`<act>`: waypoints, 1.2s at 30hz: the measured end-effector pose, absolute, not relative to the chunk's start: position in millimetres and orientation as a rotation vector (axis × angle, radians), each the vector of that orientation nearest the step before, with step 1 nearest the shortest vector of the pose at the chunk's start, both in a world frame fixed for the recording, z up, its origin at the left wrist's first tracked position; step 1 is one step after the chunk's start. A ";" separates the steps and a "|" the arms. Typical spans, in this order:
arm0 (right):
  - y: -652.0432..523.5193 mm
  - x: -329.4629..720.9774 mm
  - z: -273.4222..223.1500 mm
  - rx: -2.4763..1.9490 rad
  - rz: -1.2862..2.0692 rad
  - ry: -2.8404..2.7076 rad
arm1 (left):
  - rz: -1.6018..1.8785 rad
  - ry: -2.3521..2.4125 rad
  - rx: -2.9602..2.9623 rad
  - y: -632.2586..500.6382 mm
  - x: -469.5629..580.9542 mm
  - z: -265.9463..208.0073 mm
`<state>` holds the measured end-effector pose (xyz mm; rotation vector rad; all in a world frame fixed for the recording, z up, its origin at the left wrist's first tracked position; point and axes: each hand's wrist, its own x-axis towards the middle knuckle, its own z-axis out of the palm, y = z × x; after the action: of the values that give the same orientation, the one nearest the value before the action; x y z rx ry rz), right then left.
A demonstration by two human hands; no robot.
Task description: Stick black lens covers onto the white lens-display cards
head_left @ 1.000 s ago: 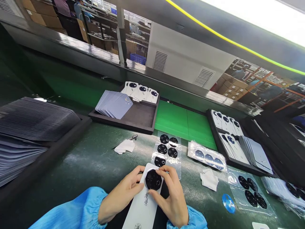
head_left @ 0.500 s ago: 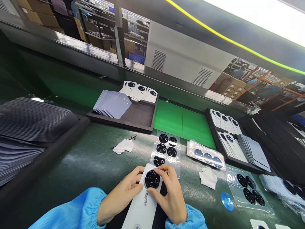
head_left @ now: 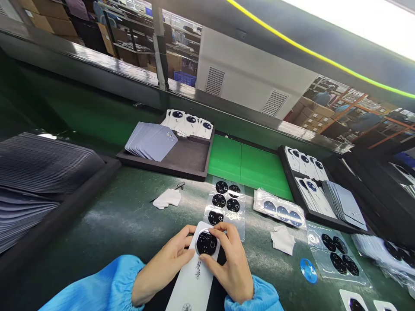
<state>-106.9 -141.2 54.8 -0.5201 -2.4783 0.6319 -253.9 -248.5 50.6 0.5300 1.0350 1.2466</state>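
A white phone back cover [head_left: 190, 283] with dark lettering lies lengthwise in front of me, its top end tilted away. On that end sits a round black camera lens plate [head_left: 206, 243]. My left hand [head_left: 168, 261] grips the cover's left edge, thumb on its face beside the plate. With thumb and forefinger, my right hand [head_left: 231, 263] spans the right side of the plate, touching its rim. Just beyond the cover's top end is a clear sheet [head_left: 238, 220] with several more black lens plates, one partly hidden by the cover.
A dark tray [head_left: 194, 175] at the back holds grey panels and white covers. Another tray [head_left: 327, 218] stands right. Grey panels [head_left: 45, 162] are stacked at left. White cloths [head_left: 167, 198], a bagged pack of lens plates [head_left: 279, 207] and a blue disc [head_left: 308, 271] lie on the bench.
The head view has shifted very slightly. Both hands keep nearly the same hold on the cover and the lens plate.
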 end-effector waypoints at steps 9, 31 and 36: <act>-143.1 -107.4 54.7 -0.546 0.612 -2.475 | 1.209 1.137 0.543 -247.6 -250.6 54.4; -144.9 -108.2 54.6 -0.571 0.585 -2.447 | 1.171 1.281 0.584 -248.0 -250.9 53.5; -152.5 -109.7 54.3 -0.648 0.510 -2.442 | 1.240 1.412 0.581 -251.9 -248.3 29.9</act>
<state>-109.7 -152.5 54.3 -0.6485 -2.4422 0.5101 -248.3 -251.9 29.9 0.5813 1.4115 1.2401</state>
